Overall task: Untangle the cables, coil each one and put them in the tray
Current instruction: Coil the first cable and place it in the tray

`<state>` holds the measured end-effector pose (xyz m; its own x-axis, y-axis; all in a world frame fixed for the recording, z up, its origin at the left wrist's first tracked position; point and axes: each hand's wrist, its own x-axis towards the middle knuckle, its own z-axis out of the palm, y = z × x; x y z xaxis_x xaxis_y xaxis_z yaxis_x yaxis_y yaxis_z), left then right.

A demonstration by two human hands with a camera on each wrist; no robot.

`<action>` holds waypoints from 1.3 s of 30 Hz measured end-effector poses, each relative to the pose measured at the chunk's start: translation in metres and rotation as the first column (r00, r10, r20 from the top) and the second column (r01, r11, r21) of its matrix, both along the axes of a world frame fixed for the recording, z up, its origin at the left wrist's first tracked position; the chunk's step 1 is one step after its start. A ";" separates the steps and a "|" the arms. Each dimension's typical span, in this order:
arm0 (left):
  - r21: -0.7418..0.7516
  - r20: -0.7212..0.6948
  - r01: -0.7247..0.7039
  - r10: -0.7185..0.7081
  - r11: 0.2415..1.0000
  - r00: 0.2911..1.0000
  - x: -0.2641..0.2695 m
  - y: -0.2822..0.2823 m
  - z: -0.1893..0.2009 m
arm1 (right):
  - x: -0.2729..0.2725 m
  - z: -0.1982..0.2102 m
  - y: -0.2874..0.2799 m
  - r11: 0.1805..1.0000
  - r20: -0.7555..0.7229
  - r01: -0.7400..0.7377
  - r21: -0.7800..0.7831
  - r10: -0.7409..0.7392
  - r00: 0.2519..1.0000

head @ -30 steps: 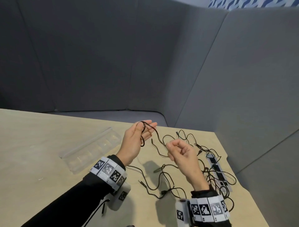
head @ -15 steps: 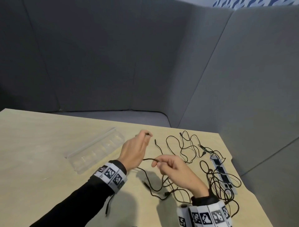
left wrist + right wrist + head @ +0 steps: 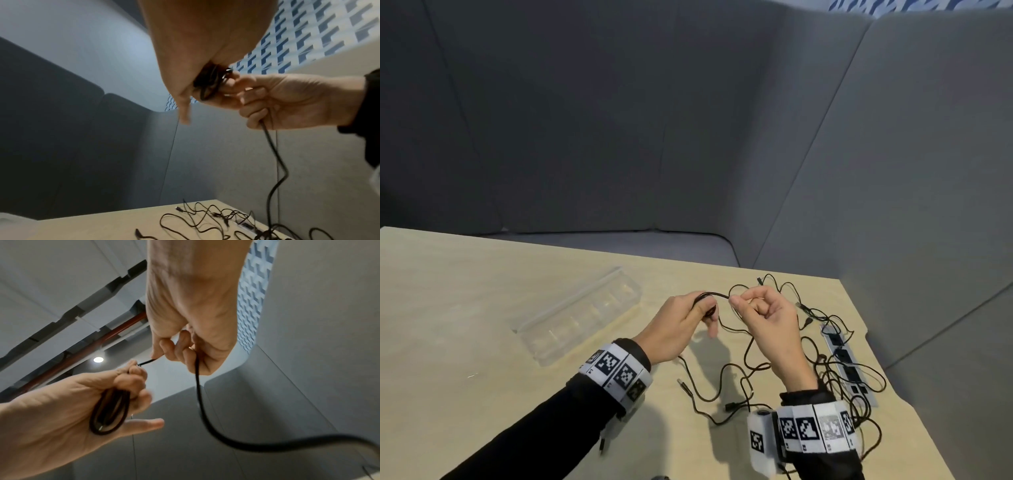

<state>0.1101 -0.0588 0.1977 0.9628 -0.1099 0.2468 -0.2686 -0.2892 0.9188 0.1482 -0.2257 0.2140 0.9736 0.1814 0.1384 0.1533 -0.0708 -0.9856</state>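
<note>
My left hand [image 3: 674, 329] grips a small coil of thin black cable [image 3: 111, 412]; my right hand [image 3: 767, 322] pinches its free length, both raised right of the clear plastic tray [image 3: 575, 318].

An office meeting booth is being shown. A pale wooden worktop [image 3: 482, 308] is being enclosed on two sides by tall grey upholstered panels [image 3: 688, 137], with a padded bench seat [image 3: 619, 243] running along them. A power strip [image 3: 849, 370] is being carried near the worktop's right edge. Above the panels, a blue patterned wall [image 3: 308, 32] and exposed ceiling ducts with a red pipe [image 3: 92, 344] are being seen.
</note>
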 end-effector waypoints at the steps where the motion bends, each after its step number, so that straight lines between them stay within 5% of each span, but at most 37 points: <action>1: -0.071 0.001 -0.005 0.005 0.997 1.000 -0.001 -0.004 0.001 | -0.001 -0.001 0.001 0.999 -0.028 0.004 0.039 -0.002 1.000; 5: -0.471 -0.112 -0.245 0.218 0.847 0.970 0.006 -0.007 0.009 | -0.008 -0.010 0.002 0.985 -0.148 -0.011 0.172 0.037 0.988; 9: -0.569 -0.161 -0.298 0.252 0.766 0.954 0.008 -0.002 0.021 | -0.023 -0.024 0.009 0.990 -0.099 -0.144 -0.008 0.142 0.985; 14: -0.642 -0.181 -0.365 0.329 0.675 0.927 0.005 -0.009 0.022 | -0.034 -0.027 0.024 0.893 -0.077 -0.367 -0.259 0.360 0.930; 16: -0.581 -0.177 -0.429 0.406 0.692 0.896 0.009 -0.005 0.014 | -0.037 -0.024 0.025 0.791 -0.151 -0.486 -0.372 0.465 0.872; 19: -0.259 -0.011 -0.445 0.458 0.858 0.889 0.011 0.010 0.002 | -0.046 -0.012 0.022 0.639 -0.193 -0.582 -0.503 0.574 0.796; 22: 0.195 0.153 -0.341 0.315 0.920 0.937 0.005 0.018 -0.008 | -0.045 0.009 0.013 0.630 -0.064 -0.482 -0.608 0.567 0.822; 25: 0.344 0.176 -0.202 0.148 0.917 0.973 0.000 0.017 -0.014 | -0.032 0.025 0.005 0.649 0.108 -0.286 -0.705 0.496 0.862; 29: 0.414 0.141 -0.040 -0.021 0.910 0.990 0.001 0.014 -0.010 | -0.020 0.023 0.004 0.793 0.245 -0.170 -0.585 0.373 0.895; 32: 0.402 0.058 0.060 -0.091 0.914 0.994 0.000 0.011 -0.001 | -0.014 0.014 0.001 0.902 0.210 -0.146 -0.406 0.248 0.946; 35: 0.225 0.016 0.084 -0.090 0.971 0.996 -0.001 0.009 -0.002 | -0.009 0.010 -0.003 0.983 0.057 -0.113 -0.144 0.122 0.991; 39: -0.153 -0.039 -0.036 0.030 0.988 0.999 -0.005 -0.002 -0.001 | -0.008 0.002 -0.002 0.996 -0.072 -0.087 0.036 0.089 0.993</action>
